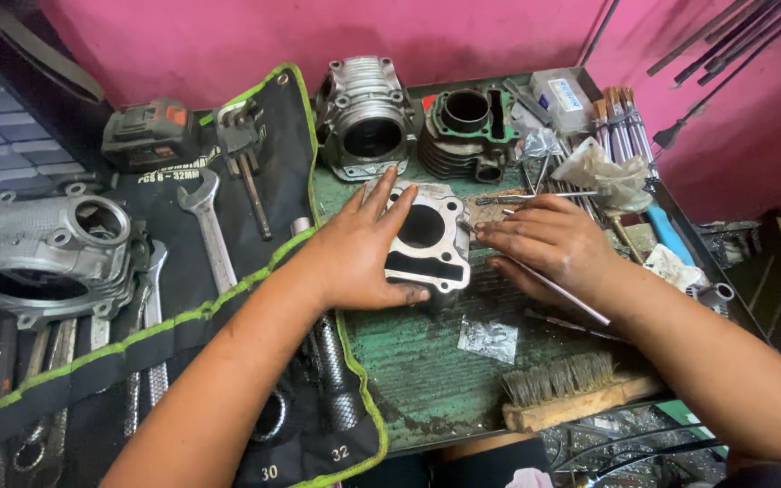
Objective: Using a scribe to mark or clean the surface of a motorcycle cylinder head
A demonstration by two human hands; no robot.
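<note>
A silver engine cylinder block (431, 237) with a round bore stands on the worn green tabletop (418, 361). My left hand (359, 248) lies flat against its left side and top, fingers spread, steadying it. My right hand (549, 244) rests just right of the block, pinching a thin metal rod (558, 291) whose tip reaches toward the block's right edge. Both hands are smeared with grease.
Two more cylinders stand at the back, a silver cylinder (365, 117) and a dark green cylinder (465, 131). A black tool roll (219, 271) with wrenches and a grey engine casing (47, 258) lies on the left. A wire brush (567, 390), small foil packet (487, 339), rags and files sit on the right.
</note>
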